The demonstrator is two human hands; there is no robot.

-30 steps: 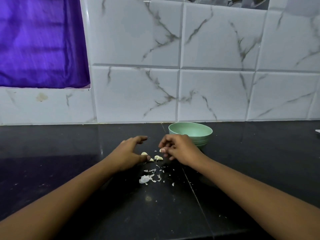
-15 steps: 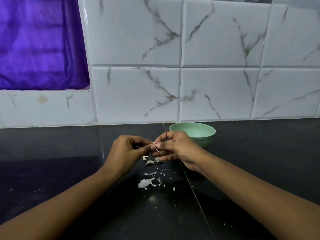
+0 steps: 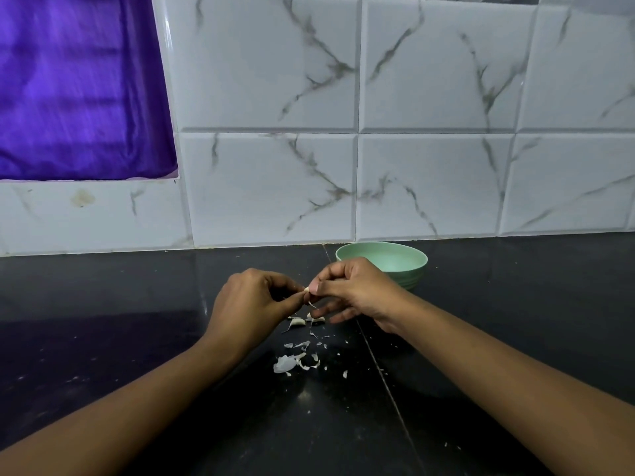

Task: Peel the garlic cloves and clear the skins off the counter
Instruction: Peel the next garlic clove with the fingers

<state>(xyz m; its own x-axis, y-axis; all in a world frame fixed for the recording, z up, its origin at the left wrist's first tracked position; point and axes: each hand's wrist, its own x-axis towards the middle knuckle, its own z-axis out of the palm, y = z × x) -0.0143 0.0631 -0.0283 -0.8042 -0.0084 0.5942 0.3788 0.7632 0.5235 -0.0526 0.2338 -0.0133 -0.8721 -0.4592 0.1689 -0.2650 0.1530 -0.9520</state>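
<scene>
The left hand (image 3: 254, 300) and right hand (image 3: 350, 290) meet just above the bench (image 3: 137, 338), both pinching one small garlic clove (image 3: 307, 290), with a curl of skin (image 3: 312, 305) dangling from it. Two more cloves (image 3: 298, 322) lie beneath, and the loose skins (image 3: 287, 364) lie nearer me. I'd grip the clove firmly and strip toward its tip, low over that pile.

Bowls: one round pale-green plastic bowl (image 3: 416, 277), at the back of the glossy black stone counter (image 3: 137, 338).
Hands: two, left hand (image 3: 252, 304) and right hand (image 3: 354, 290), just left of the bowl.
Cloves held: one small pale garlic clove (image 3: 307, 289), pinched by both hands.
Cloves lying loose: seemingly two pale curved garlic cloves (image 3: 297, 322), front-left of the bowl.
Big skins: one white papery skin flake (image 3: 285, 364), farther out in front of the bowl.
Small skins: roughly a dozen tiny white skin scraps (image 3: 302, 345), too fine for an exact count.
Cloths: one purple satin cloth (image 3: 75, 87), far left of the bowl.
</scene>
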